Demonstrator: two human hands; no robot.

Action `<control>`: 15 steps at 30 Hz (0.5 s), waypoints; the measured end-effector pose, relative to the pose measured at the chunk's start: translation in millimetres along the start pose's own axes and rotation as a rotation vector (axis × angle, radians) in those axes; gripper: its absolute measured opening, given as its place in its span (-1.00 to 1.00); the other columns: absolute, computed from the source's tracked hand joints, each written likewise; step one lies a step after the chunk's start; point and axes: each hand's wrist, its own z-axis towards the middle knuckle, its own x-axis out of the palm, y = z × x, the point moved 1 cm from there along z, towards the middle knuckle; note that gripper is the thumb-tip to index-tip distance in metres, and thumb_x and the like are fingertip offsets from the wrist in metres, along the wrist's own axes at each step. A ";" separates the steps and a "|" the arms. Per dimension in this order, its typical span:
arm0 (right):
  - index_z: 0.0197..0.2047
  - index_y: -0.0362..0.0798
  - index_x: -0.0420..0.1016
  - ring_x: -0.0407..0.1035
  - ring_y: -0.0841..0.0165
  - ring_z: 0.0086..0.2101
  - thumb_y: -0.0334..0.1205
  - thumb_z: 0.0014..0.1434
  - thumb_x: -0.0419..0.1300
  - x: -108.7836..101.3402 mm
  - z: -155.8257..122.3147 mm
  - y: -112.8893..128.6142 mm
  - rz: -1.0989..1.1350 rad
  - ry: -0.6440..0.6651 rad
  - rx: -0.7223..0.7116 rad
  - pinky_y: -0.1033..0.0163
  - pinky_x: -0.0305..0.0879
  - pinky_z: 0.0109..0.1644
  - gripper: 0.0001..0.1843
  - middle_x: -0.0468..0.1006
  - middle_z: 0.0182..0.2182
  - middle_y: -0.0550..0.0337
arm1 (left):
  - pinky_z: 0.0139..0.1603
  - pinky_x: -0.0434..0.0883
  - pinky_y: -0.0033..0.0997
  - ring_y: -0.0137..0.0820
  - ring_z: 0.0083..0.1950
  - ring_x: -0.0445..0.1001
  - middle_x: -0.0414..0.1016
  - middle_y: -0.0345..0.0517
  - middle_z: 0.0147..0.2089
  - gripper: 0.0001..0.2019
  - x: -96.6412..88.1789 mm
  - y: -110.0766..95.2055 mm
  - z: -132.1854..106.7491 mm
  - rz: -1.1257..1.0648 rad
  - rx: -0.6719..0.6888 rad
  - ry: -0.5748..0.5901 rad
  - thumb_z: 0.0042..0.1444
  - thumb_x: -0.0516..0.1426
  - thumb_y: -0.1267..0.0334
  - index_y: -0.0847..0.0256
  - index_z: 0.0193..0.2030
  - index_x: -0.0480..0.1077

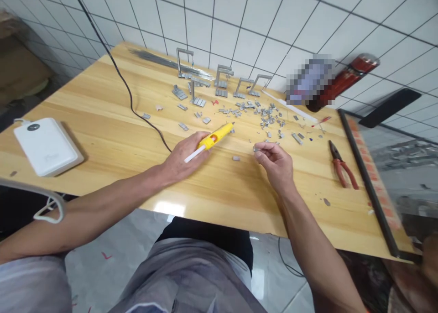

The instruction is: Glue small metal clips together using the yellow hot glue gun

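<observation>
My left hand is wrapped round a yellow glue gun with a white glue stick sticking out of its back end; its nozzle points right toward a scatter of small grey metal pieces. My right hand pinches one small grey metal piece between thumb and fingertips, just right of the nozzle. Another small grey piece lies on the wooden table between my hands. The gun's black cable runs off to the far left.
Several bent metal frames stand at the table's back edge. Red-handled pliers lie at the right, beside a dark-framed panel. A white box sits at the left. A red canister lies at the back right.
</observation>
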 end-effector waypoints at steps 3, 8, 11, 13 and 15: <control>-0.09 0.07 0.65 0.51 0.37 -0.30 -0.09 0.12 0.44 0.6 -0.9 -3.1 -0.003 -0.005 -0.034 0.19 0.52 -0.15 -0.72 0.65 -0.27 0.22 | 0.04 0.56 -0.27 -0.25 -0.04 0.62 0.65 -0.01 0.02 -0.63 2.9 -6.1 -5.8 -0.008 0.100 0.013 0.41 0.06 0.03 0.20 0.19 0.39; -0.08 0.09 0.66 0.48 0.37 -0.29 -0.15 0.23 0.37 0.6 -4.2 0.3 -0.183 -0.044 -0.203 0.16 0.48 -0.12 -0.81 0.63 -0.25 0.20 | 0.02 0.57 -0.29 -0.25 -0.04 0.65 0.66 0.00 -0.02 -0.70 6.8 -7.8 -9.6 0.002 0.207 0.037 0.40 0.07 0.11 0.19 0.13 0.42; -0.11 0.09 0.67 0.50 0.35 -0.26 -0.17 0.25 0.35 1.6 -5.7 4.2 -0.233 -0.042 -0.244 0.14 0.49 -0.09 -0.85 0.65 -0.20 0.18 | 0.00 0.58 -0.27 -0.24 -0.05 0.66 0.67 0.01 -0.03 -0.70 7.6 -6.7 -9.4 0.003 0.217 0.049 0.40 0.06 0.09 0.18 0.13 0.42; -0.12 0.09 0.67 0.53 0.34 -0.22 -0.16 0.24 0.36 2.3 -5.6 4.8 -0.203 -0.026 -0.213 0.13 0.51 -0.05 -0.86 0.67 -0.17 0.17 | -0.01 0.59 -0.26 -0.24 -0.05 0.66 0.67 0.01 -0.03 -0.71 8.1 -5.7 -9.3 0.001 0.225 0.056 0.40 0.07 0.10 0.16 0.14 0.41; -0.13 0.08 0.67 0.56 0.34 -0.21 -0.12 0.22 0.39 2.7 -4.5 3.3 -0.146 -0.012 -0.139 0.14 0.53 -0.05 -0.84 0.68 -0.18 0.18 | -0.01 0.59 -0.25 -0.25 -0.05 0.66 0.67 0.01 -0.02 -0.71 8.9 -4.1 -9.5 -0.009 0.253 0.059 0.41 0.07 0.12 0.16 0.15 0.41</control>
